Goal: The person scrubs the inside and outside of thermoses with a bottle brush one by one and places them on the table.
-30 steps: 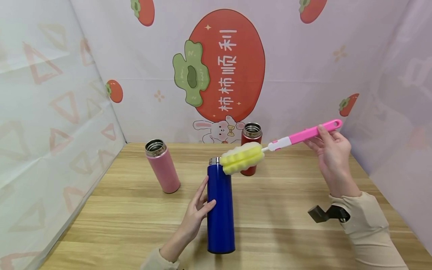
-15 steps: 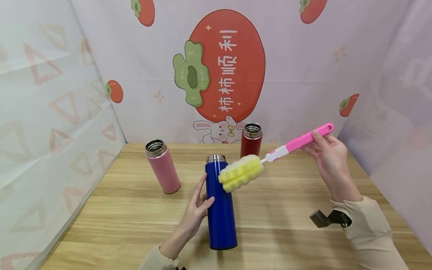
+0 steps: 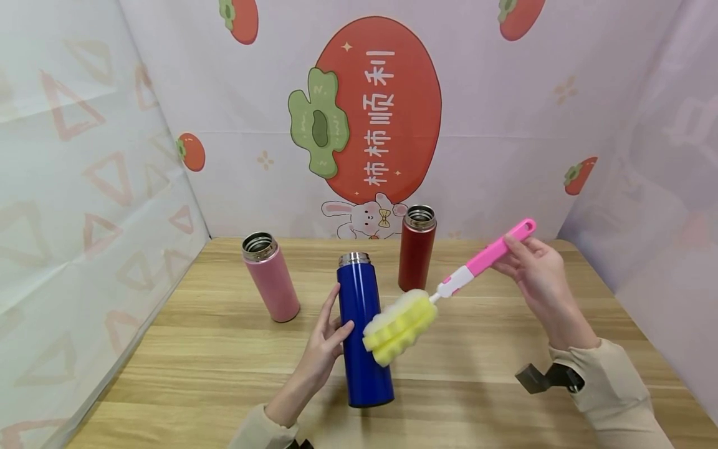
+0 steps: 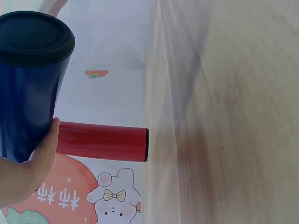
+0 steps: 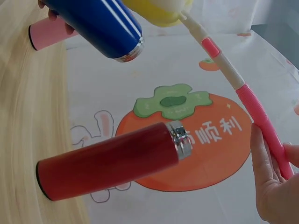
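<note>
My left hand (image 3: 324, 344) grips a tall blue vacuum flask (image 3: 359, 293) with a bare steel mouth and no lid on it. The flask leans slightly, its mouth tipped away. In the left wrist view its dark base (image 4: 32, 39) shows fully, raised off the table. Between thumb and fingers, my right hand (image 3: 540, 274) pinches the pink handle (image 3: 493, 255) of a bottle brush. The brush's yellow and white sponge head (image 3: 401, 327) points down and left, overlapping the flask's right side in the head view. Whether sponge and flask touch, I cannot tell.
An uncapped pink flask (image 3: 272, 280) stands at the left on the wooden table (image 3: 185, 368). Behind the brush, an uncapped red flask (image 3: 416, 255) stands near the back. Printed cloth walls (image 3: 505, 112) enclose the back and both sides.
The right hand has moved down and left, bringing the sponge head down along the blue flask's side. The left hand has raised the flask slightly and tilted it. The red flask is less covered.
</note>
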`<state>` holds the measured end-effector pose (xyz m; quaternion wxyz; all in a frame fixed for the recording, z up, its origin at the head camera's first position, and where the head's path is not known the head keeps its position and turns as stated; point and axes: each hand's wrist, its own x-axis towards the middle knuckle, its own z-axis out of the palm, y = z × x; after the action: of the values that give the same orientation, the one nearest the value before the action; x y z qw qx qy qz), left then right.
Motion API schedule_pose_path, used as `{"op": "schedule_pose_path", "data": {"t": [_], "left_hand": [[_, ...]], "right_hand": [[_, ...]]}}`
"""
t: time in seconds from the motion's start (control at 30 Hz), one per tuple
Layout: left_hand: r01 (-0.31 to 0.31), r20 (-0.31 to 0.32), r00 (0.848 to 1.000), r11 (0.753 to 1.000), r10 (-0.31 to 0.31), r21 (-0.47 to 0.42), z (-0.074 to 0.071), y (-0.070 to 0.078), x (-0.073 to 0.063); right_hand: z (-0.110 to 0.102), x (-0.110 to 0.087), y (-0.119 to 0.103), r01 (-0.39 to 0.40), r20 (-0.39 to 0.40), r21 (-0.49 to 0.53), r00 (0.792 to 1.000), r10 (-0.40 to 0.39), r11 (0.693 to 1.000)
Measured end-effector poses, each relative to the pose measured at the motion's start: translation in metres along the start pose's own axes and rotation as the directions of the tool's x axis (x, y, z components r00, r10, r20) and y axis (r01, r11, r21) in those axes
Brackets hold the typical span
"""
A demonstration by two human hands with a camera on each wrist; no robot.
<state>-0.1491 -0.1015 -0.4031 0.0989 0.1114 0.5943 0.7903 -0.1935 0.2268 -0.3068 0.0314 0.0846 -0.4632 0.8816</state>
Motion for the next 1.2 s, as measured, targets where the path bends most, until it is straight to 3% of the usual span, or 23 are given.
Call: {"op": "schedule_pose_path", "data": {"t": [0.3,0.67,0.83,1.2], "left_hand": [[-0.014,-0.017,1.000,1.000,0.014,-0.007,-0.001,0.002,0.001],[-0.023,-0.007,1.000,1.000,0.023,0.002,0.000,0.003,0.001],[-0.017,-0.001,1.000,1.000,0.017,0.009,0.000,0.002,-0.001],[-0.012,0.026,1.000,1.000,0.012,0.000,-0.001,0.002,-0.003]], "right_hand": [[0.002,-0.005,0.011,-0.026,0.128,-0.067,0.991,0.034,0.997],[0.002,-0.007,0.015,-0.036,0.164,-0.133,0.985,0.057,0.991],[0.002,-0.005,0.015,-0.003,0.123,-0.077,0.992,0.013,0.997],[0.001,0.002,0.009,0.051,-0.051,-0.010,0.997,-0.052,0.999]]}}
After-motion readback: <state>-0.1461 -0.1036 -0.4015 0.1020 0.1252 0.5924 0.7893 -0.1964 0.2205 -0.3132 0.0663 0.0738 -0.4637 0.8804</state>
